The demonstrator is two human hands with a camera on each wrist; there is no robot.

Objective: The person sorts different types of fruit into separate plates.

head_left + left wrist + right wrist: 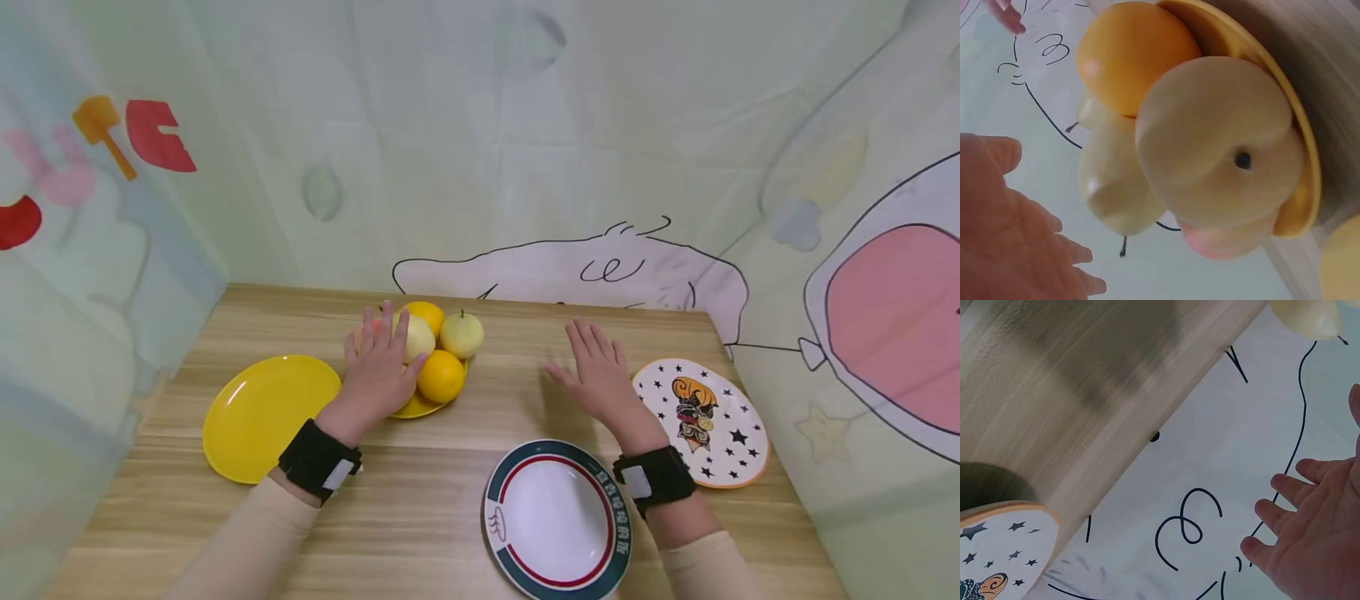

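My left hand [378, 371] hovers over a fruit-laden yellow plate [417, 410], its fingers spread and nothing in its grasp. The heap includes a front orange [440, 377], a rear orange [425, 317] and a pear [462, 335]. In the left wrist view a large pale fruit [1210, 137] tops a pinkish fruit [1222, 245], and the palm of the left hand [1004, 231] shows beside them. Held out above the table between the fruit and a starred plate [727, 408], my right hand [600, 383] is extended and holds nothing.
An oval yellow plate [270, 417] lies left of the left forearm. Near the front, a white plate [558, 517] with a green and red rim sits between the forearms. Printed cloth [480, 150] hangs behind and beside the wooden table [420, 500].
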